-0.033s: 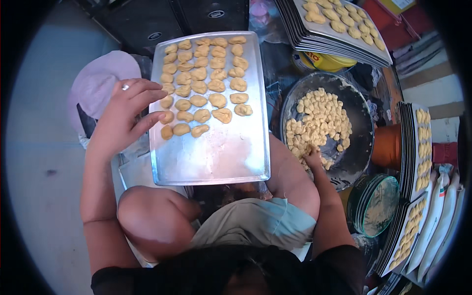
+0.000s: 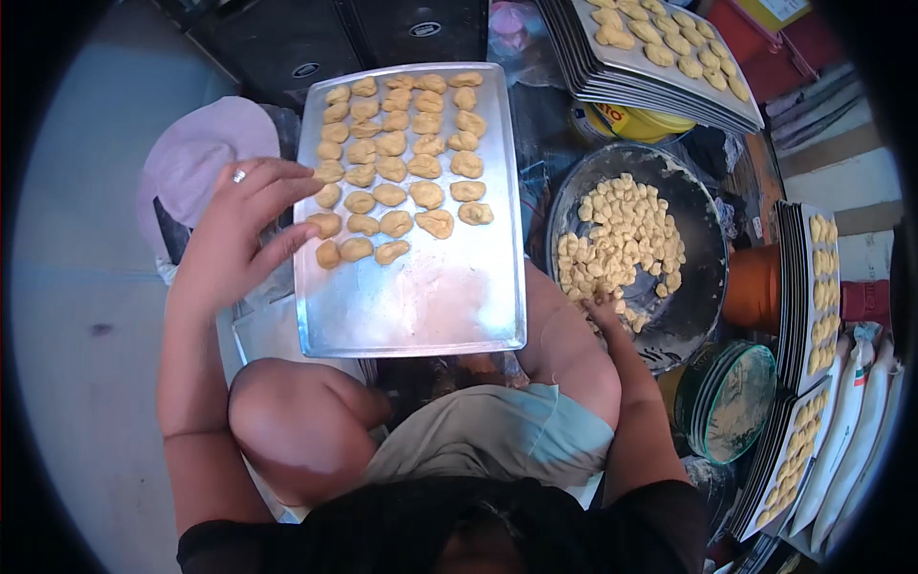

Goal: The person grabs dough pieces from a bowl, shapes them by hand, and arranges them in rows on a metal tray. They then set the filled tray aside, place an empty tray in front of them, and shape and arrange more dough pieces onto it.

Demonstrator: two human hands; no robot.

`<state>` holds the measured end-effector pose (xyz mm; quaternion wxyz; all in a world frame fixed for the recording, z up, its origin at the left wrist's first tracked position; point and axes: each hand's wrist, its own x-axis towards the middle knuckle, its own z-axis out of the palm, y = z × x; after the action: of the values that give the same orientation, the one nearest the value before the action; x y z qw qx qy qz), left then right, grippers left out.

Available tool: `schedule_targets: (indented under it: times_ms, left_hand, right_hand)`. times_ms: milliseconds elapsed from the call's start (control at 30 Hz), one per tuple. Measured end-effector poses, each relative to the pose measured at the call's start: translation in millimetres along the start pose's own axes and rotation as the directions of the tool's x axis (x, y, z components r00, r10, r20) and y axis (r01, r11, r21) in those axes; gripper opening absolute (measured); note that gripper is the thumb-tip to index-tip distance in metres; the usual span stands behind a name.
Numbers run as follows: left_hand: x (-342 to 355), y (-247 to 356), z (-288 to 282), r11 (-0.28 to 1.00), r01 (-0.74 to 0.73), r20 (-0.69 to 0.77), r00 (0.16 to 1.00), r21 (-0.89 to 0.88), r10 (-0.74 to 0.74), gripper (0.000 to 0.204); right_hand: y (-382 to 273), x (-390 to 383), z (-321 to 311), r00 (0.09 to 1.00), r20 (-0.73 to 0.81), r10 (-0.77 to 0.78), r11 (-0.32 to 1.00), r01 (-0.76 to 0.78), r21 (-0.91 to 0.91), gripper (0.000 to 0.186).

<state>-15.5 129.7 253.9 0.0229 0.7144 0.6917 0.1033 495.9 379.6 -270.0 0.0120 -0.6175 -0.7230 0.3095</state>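
Note:
My left hand (image 2: 239,220), with a ring, has its fingers apart at the left edge of a metal tray (image 2: 411,297), fingertips beside pale yellow dough lumps in uneven rows, such as one (image 2: 434,223) at the lower right of the rows. The tray lies over my lap, its near part bare. My right hand (image 2: 602,311) reaches into a large dark round bowl (image 2: 698,258) at the tray's right, among many small dough pieces (image 2: 622,225); its fingertips are partly hidden and I cannot tell what they hold.
Stacked trays of dough stand at upper right (image 2: 622,86) and right (image 2: 794,287). Yellow tub (image 2: 645,124), orange container (image 2: 751,282), stacked green round trays (image 2: 736,402) and white sacks (image 2: 851,430) lie around the bowl. A pink hat (image 2: 206,143) is left, dark cabinets (image 2: 382,29) behind.
The tray has shifted very slightly, and my left hand with it. My right hand's fingers have moved a little within the bowl.

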Motion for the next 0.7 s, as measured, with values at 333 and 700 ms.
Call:
schedule_targets:
  times_ms: [333,700]
  left_hand:
    - [-102,79,-5,0.949,0.208,0.031,0.978,-0.237,-0.207,0.038]
    - [-91,91,121,0.62,0.05,0.004,0.997,-0.783,-0.075,0.036]
  right_hand:
    - [-68,-29,-33,0.99,-0.128,-0.063,0.996,0.053,-0.074,0.043]
    - [-178,-93,-192,0.964,0.032,-0.265,0.897,0.234,0.375,0.027]
